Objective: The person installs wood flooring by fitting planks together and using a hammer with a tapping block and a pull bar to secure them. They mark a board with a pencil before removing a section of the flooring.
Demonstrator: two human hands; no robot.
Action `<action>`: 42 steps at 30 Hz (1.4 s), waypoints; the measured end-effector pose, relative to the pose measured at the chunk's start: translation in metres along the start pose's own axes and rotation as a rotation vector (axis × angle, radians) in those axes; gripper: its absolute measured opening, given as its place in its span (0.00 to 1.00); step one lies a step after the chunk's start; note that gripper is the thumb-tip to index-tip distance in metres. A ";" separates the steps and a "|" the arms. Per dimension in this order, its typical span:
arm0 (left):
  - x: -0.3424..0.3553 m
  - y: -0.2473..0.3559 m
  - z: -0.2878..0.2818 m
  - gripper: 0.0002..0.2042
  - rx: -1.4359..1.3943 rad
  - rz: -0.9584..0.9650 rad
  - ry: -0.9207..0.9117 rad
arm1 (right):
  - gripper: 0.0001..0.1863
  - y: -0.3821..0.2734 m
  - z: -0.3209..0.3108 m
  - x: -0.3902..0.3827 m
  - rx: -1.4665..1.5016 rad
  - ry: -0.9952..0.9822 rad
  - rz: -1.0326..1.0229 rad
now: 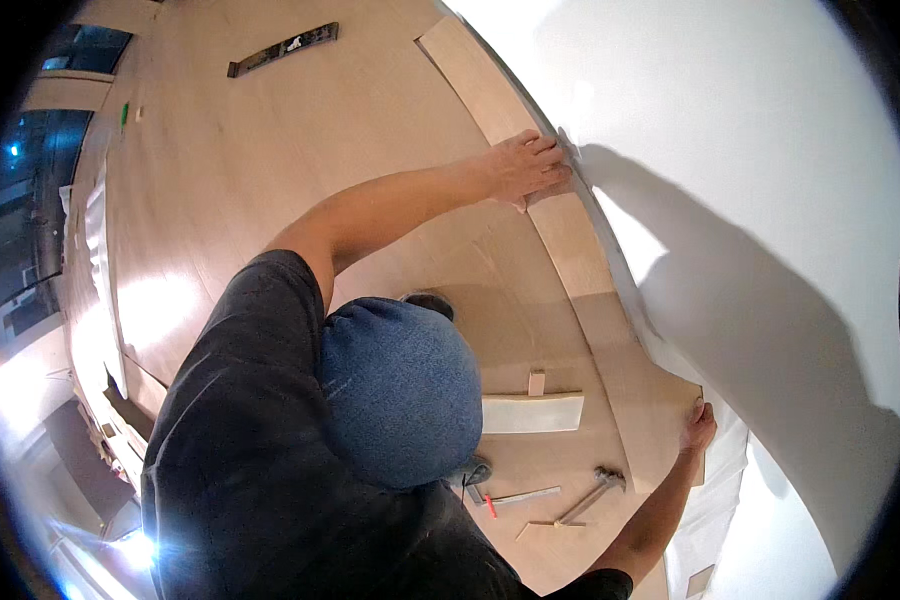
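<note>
A long pale wooden board (560, 240) lies along the foot of the curved white wall, and its near end widens to a cut corner. My left hand (532, 168) is on the board's far stretch, its fingers curled over the wall-side edge. Farther to the right, my right hand (699, 428) grips the board's near end at the outer edge, thumb side up. Both forearms are bare below black sleeves. A rounded blue cloth-covered shape (402, 392) lies between my arms and hides part of the floor.
A hammer (606, 482) lies by the board, beside a thin metal tool with a red part (515, 498). A white strip (533, 413) and a small wood block (537, 383) lie closer in. A dark bar (283, 50) rests far left; the white wall (770, 130) borders the right.
</note>
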State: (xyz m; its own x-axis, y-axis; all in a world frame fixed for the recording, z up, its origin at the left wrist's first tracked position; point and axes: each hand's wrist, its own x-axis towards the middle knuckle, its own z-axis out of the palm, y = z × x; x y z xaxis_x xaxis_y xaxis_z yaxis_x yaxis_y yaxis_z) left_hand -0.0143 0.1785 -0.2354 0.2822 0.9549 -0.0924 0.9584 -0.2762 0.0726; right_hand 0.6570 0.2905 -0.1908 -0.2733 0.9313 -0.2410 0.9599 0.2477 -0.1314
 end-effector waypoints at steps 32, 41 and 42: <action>0.004 0.003 0.002 0.46 -0.047 -0.011 -0.081 | 0.32 0.032 0.036 0.012 0.047 0.184 -0.116; 0.003 0.003 0.010 0.46 -0.086 -0.026 -0.075 | 0.32 0.046 0.050 0.018 0.091 0.222 -0.177; 0.005 0.003 0.010 0.46 -0.095 -0.029 -0.065 | 0.31 0.057 0.052 0.023 0.061 0.248 -0.210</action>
State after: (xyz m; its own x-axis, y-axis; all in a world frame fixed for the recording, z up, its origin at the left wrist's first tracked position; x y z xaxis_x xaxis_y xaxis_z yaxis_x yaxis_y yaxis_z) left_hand -0.0096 0.1815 -0.2451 0.2595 0.9524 -0.1601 0.9587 -0.2340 0.1619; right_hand 0.7021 0.3122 -0.2539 -0.4342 0.9000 0.0383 0.8766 0.4319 -0.2123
